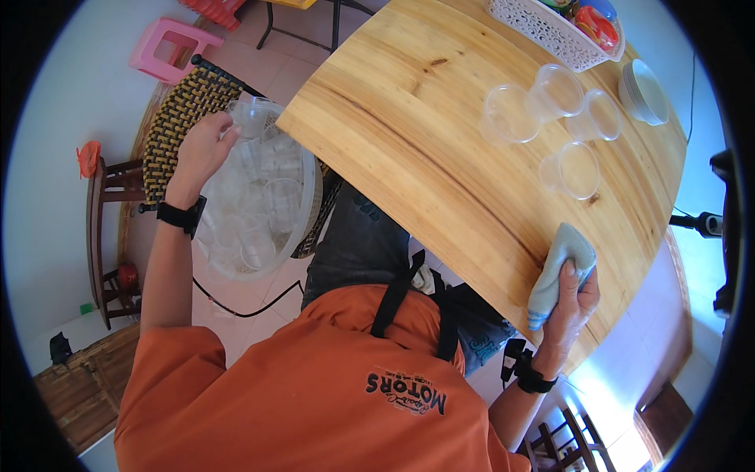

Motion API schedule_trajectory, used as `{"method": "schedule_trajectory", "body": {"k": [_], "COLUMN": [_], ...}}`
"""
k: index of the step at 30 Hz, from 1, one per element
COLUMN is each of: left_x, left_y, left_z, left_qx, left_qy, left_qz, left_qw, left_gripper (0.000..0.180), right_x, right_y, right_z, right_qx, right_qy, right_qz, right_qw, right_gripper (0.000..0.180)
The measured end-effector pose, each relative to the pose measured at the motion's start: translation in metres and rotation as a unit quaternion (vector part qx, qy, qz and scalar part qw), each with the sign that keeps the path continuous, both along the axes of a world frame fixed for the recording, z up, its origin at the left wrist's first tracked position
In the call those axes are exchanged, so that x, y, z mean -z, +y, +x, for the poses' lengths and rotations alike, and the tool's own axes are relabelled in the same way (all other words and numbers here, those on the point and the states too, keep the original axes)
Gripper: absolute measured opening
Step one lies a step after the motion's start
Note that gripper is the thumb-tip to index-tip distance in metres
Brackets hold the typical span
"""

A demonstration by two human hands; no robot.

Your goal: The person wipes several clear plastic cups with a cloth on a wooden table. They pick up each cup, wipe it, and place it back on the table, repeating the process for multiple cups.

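My left hand (208, 149) reaches over a white plastic basket (305, 206) and has its fingers closed on the rim of a clear plastic cup (250, 118). Many similar clear cups (255, 240) lie jumbled in that basket, some on their sides. In my right hand (574, 305) is a folded pale blue-grey cloth (560, 271), gripped near the front right edge of the wooden table (425, 149). Farther back on the tabletop, several clear cups (580, 171) stand or lean close together.
Behind those cups are a stack of white bowls (643, 93) and a white lattice basket (550, 31) with colourful items. The cup basket rests on a woven chair (177, 118) left of the table. A pink stool (169, 49) stands farther back. A black cable (252, 313) trails below.
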State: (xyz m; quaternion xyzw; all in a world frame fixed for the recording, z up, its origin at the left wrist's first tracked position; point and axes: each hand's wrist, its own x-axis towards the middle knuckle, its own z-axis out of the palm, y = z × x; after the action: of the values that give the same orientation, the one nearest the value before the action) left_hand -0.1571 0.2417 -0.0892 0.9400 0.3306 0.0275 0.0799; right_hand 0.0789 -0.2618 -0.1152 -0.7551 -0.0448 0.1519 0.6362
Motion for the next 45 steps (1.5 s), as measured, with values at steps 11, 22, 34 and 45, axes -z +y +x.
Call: {"method": "schedule_trajectory", "body": {"k": [11,22,34,45], "left_x": [-0.023,0.012,-0.007,-0.070], "left_y": [-0.030,-0.074,-0.058,-0.112], "left_z": [0.000,0.004,0.000,0.042], "left_qx": [0.032,0.146,0.099,0.087], "left_qy": [0.075,0.098,0.032,-0.070], "left_qz": [-0.038,-0.089,-0.264,-0.321], "left_qw": [0.996,0.980,0.959,0.940], "left_gripper": [0.029,0.017,0.013,0.011], "right_x": [0.000,0.001,0.003,0.003], "right_y": [0.002,0.001,0.001,0.001], "right_z": [0.000,-0.001,-0.001,-0.003], "right_qx": [-0.007,0.001,0.002,0.010], "right_qy": [-0.026,-0.027,-0.031,-0.023], "right_qz": [-0.026,-0.019,-0.021,-0.005], "right_qw": [0.999,0.999,0.999,1.000], "right_gripper": [0.033,0.033,0.032,0.030]}}
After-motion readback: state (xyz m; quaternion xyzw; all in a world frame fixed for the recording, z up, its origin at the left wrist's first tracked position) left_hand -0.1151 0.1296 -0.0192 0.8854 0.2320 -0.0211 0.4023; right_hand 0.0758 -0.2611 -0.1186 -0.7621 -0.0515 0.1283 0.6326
